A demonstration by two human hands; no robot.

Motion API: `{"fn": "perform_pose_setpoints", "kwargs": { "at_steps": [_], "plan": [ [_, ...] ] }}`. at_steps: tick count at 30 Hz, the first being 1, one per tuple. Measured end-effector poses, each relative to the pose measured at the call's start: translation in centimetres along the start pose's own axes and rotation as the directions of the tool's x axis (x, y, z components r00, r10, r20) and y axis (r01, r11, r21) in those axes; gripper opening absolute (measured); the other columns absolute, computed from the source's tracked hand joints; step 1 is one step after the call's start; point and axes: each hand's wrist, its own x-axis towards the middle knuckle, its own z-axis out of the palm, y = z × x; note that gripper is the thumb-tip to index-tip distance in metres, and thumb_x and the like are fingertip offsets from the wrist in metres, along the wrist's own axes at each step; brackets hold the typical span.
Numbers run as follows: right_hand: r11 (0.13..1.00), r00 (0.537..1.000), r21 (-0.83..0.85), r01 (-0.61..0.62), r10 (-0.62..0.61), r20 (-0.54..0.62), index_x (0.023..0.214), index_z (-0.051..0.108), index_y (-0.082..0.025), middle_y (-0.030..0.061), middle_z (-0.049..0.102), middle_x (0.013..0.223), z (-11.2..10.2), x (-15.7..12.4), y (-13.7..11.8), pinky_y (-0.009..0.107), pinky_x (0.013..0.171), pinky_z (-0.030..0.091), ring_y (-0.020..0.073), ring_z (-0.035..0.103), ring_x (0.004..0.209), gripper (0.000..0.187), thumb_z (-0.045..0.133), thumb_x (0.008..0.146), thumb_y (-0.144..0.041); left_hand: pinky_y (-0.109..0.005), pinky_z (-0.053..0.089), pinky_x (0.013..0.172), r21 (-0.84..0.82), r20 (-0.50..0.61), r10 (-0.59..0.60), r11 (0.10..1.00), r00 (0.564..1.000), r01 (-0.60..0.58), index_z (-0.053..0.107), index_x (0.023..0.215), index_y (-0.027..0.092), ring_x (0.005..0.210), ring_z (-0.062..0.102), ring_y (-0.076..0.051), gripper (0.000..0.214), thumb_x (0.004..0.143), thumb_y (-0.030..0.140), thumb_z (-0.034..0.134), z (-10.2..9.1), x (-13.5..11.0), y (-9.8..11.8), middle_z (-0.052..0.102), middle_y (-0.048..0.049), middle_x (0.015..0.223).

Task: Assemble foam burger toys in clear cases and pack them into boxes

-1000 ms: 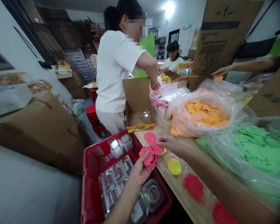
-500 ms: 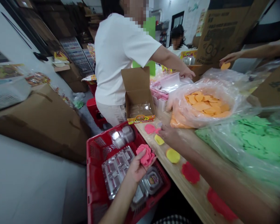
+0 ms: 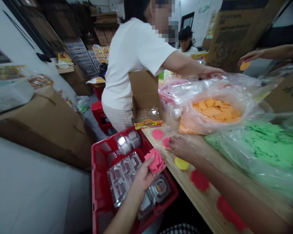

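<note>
My left hand [image 3: 144, 174] grips a stack of pink scalloped foam pieces [image 3: 155, 160] above the red crate. My right hand [image 3: 180, 147] has its fingers on a single pink scalloped piece [image 3: 166, 142], laid over a yellow piece that is mostly hidden. Along the table's near edge runs a row: a pink piece [image 3: 157, 134] at the far end, a yellow round piece [image 3: 181, 163], then a red scalloped piece [image 3: 199, 180] and a larger pinkish-red one [image 3: 230, 213] partly behind my right forearm.
The red crate [image 3: 94, 182] holds clear plastic containers [image 3: 124, 175]. An open carton [image 3: 146, 85] stands at its far end. Bags of orange pieces [image 3: 213, 109] and green pieces [image 3: 271, 146] fill the table's far side. A person in white [image 3: 136, 58] reaches across; another hand [image 3: 250, 58] holds an orange piece.
My right hand has moved nearer, bringing a pink piece from the far pink one onto the yellow piece. The person in white has reached further right. My left hand keeps its stack.
</note>
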Motion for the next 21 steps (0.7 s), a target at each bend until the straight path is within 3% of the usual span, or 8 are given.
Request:
{"fn": "perform_pose_setpoints", "kwargs": {
  "at_steps": [4, 6, 9, 11, 14, 17, 21],
  "plan": [
    [0.929, 0.982, 0.345, -0.133, 0.17, -0.078, 0.093, 0.062, -0.018, 0.0073, 0.059, 0.09, -1.1, 0.2, -1.1, 0.032, 0.077, 0.035, 0.0186, 0.048, 0.087, 0.025, 0.04, 0.09, -0.028, -0.044, 0.044, 0.089, 0.04, 0.058, -0.028, 0.999, 0.998, 0.026, 0.057, 0.098, 0.008, 0.083, 0.063, -0.02, 0.027, 0.08, 0.027, 0.054, 1.2, 0.1, -0.2, 0.066, -0.0115, 0.088],
    [0.835, 0.981, 0.534, -0.132, 0.187, -0.05, 0.087, 0.063, -0.018, 0.0056, 0.06, 0.087, -1.9, 0.4, -1.8, 0.031, 0.077, 0.037, 0.0175, 0.05, 0.085, 0.026, 0.038, 0.089, -0.026, -0.044, 0.044, 0.089, 0.055, 0.116, -0.056, 0.997, 0.992, 0.05, 0.058, 0.099, 0.008, 0.081, 0.063, -0.019, 0.029, 0.08, 0.031, 0.053, 2.0, 0.1, -0.4, 0.066, -0.0116, 0.089],
    [0.633, 0.978, 0.75, -0.194, 0.189, 0.093, 0.077, 0.061, -0.018, 0.0028, 0.06, 0.079, -3.4, 0.3, -2.5, 0.028, 0.068, 0.04, 0.0161, 0.052, 0.076, 0.023, 0.042, 0.085, -0.028, -0.044, 0.042, 0.09, 0.051, 0.167, -0.072, 0.997, 0.983, 0.064, 0.057, 0.102, 0.011, 0.082, 0.062, -0.018, 0.029, 0.08, 0.03, 0.053, 3.1, 0.3, -0.6, 0.066, -0.01, 0.094],
    [0.506, 0.945, 0.809, -0.301, 0.272, 0.182, 0.073, 0.059, -0.017, 0.001, 0.058, 0.073, -4.2, -0.2, -2.6, 0.026, 0.061, 0.04, 0.0146, 0.051, 0.068, 0.018, 0.048, 0.08, -0.03, -0.044, 0.042, 0.091, 0.049, 0.171, -0.08, 0.996, 0.982, 0.072, 0.057, 0.103, 0.011, 0.083, 0.062, -0.017, 0.029, 0.08, 0.029, 0.054, 3.7, 0.4, -0.9, 0.065, -0.0096, 0.095],
    [0.42, 0.892, 0.819, -0.39, 0.395, 0.221, 0.069, 0.055, -0.016, -0.0003, 0.055, 0.067, -4.5, -1.2, -2.1, 0.024, 0.056, 0.038, 0.0131, 0.049, 0.063, 0.014, 0.055, 0.073, -0.029, -0.045, 0.042, 0.09, 0.063, 0.15, -0.087, 0.995, 0.985, 0.078, 0.057, 0.102, 0.01, 0.082, 0.062, -0.018, 0.029, 0.08, 0.028, 0.054, 4.5, 0.7, -1.3, 0.065, -0.0103, 0.094],
    [0.336, 0.873, 0.851, -0.403, 0.42, 0.248, 0.07, 0.054, -0.015, -0.0007, 0.055, 0.066, -4.0, -2.2, -1.6, 0.025, 0.055, 0.038, 0.0132, 0.049, 0.062, 0.017, 0.058, 0.07, -0.031, -0.044, 0.043, 0.089, 0.08, 0.142, -0.085, 0.994, 0.986, 0.074, 0.056, 0.104, 0.009, 0.084, 0.062, -0.02, 0.03, 0.08, 0.027, 0.054, 4.8, 0.9, -1.8, 0.065, -0.0116, 0.094],
    [0.144, 0.841, 0.934, -0.326, 0.496, 0.217, 0.075, 0.054, -0.016, -0.0009, 0.057, 0.071, -3.3, -3.0, -0.8, 0.026, 0.061, 0.041, 0.0136, 0.052, 0.066, 0.019, 0.059, 0.069, -0.033, -0.045, 0.044, 0.088, 0.08, 0.143, -0.071, 0.995, 0.987, 0.06, 0.055, 0.107, 0.013, 0.089, 0.061, -0.022, 0.031, 0.079, 0.027, 0.054, 4.2, 1.3, -2.2, 0.065, -0.0108, 0.096]
  ]
}}
